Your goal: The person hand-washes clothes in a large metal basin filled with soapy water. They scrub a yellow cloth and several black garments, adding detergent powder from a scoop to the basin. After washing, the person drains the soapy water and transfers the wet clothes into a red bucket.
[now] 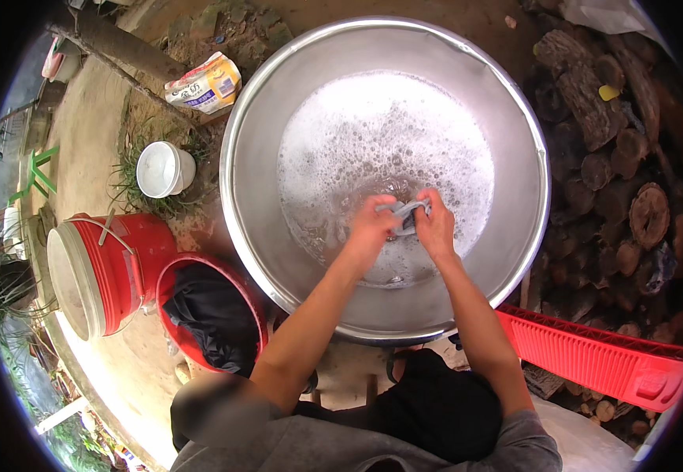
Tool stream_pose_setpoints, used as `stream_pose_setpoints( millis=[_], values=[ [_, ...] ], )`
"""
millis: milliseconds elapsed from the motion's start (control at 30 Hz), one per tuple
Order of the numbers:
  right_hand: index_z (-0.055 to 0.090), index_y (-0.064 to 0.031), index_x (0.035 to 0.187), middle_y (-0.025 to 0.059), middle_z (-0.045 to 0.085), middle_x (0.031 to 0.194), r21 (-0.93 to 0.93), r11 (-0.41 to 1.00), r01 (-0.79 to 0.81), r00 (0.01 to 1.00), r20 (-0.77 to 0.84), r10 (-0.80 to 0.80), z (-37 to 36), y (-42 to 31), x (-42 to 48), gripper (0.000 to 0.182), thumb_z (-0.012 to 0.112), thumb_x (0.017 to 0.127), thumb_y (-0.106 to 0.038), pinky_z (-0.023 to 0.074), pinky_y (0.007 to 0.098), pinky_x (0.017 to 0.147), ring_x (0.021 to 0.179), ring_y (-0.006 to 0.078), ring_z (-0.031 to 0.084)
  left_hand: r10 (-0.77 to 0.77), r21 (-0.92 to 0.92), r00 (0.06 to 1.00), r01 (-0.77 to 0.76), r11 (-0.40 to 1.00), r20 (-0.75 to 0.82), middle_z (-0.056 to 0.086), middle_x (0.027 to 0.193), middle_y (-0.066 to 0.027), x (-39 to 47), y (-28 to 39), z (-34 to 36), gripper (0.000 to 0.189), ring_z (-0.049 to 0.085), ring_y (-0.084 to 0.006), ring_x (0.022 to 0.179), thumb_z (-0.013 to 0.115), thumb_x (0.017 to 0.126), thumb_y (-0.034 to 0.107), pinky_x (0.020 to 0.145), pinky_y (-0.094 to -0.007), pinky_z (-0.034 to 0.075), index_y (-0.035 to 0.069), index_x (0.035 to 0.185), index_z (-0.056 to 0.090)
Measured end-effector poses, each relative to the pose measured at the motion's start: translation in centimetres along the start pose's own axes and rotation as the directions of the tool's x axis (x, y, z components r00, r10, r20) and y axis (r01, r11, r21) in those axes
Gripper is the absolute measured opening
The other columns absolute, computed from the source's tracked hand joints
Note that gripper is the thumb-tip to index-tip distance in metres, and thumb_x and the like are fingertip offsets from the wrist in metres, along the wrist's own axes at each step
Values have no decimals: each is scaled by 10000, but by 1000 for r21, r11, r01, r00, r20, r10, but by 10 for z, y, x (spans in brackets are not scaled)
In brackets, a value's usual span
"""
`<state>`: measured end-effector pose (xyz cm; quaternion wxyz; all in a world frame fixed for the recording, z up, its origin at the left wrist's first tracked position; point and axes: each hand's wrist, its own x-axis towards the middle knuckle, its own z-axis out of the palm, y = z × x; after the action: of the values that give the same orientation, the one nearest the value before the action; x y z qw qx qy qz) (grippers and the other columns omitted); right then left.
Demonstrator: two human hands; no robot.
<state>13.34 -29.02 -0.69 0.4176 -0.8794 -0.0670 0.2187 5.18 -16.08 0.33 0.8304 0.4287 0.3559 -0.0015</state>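
Note:
A wide stainless steel basin (512,177) stands before me, holding sudsy water (389,118). Just over the water, near the basin's closer side, my left hand (374,221) and my right hand (436,224) grip a small wet grey cloth (405,217) between them. The left hand is blurred and has the cloth's left end. The fingers of the right hand pinch its right end. Part of the cloth looks darker; whether it is one garment or a folded piece I cannot tell.
Left of the basin are a red bucket (206,259) with dark cloth, a lidded red pail (123,236) on its side, a white tub (165,169) and a detergent pouch (206,82). Right are stacked logs (598,171) and a red plastic rack (595,354).

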Motion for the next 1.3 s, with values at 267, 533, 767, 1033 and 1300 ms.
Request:
stream_pose_setpoints(
  millis=[267, 533, 767, 1033, 1300],
  values=[
    [591, -55, 1015, -3, 599, 888, 612, 656, -442, 828, 560, 35, -6, -13, -33, 178, 569, 840, -80, 421, 237, 677, 796, 99, 540, 247, 955, 939, 180, 237, -238, 638, 892, -230, 24, -13, -21, 306, 620, -396, 836, 641, 777, 70, 724, -442, 484, 37, 1049, 505],
    [601, -57, 926, 20, 601, 754, 609, 698, -376, 918, 348, 191, -11, 10, -13, 187, 630, 743, -80, 435, 266, 676, 724, 115, 550, -66, 153, 996, 76, 985, -66, 631, 981, -129, 9, 3, -15, 454, 620, -244, 896, 525, 774, 3, 755, -384, 502, 53, 1225, 506],
    [606, -71, 962, -13, 558, 732, 645, 662, -382, 922, 313, 227, 11, 37, 0, 150, 605, 813, -85, 428, 243, 633, 728, 103, 540, -87, -553, 873, 378, 742, 480, 533, 1250, -75, 0, -3, 4, 565, 518, -239, 1132, 486, 845, 176, 981, -404, 414, 128, 1402, 410],
    [640, -60, 906, -29, 556, 750, 508, 829, -235, 943, 327, 67, -34, -12, -10, 208, 648, 869, -264, 418, 219, 619, 707, 82, 517, -81, -131, 965, 116, 985, 250, 560, 1223, -105, -1, 35, 14, 380, 566, -221, 1094, 494, 942, 135, 928, -390, 473, 100, 1320, 482],
    [615, -93, 824, 3, 568, 746, 923, 182, -339, 938, 319, 132, -34, -1, -7, 159, 651, 875, -238, 377, 215, 593, 687, 78, 475, -72, -207, 985, 103, 973, 154, 623, 1057, -67, 17, 19, -16, 204, 610, -160, 944, 496, 970, 157, 836, -319, 513, 42, 1117, 578]
  ],
)
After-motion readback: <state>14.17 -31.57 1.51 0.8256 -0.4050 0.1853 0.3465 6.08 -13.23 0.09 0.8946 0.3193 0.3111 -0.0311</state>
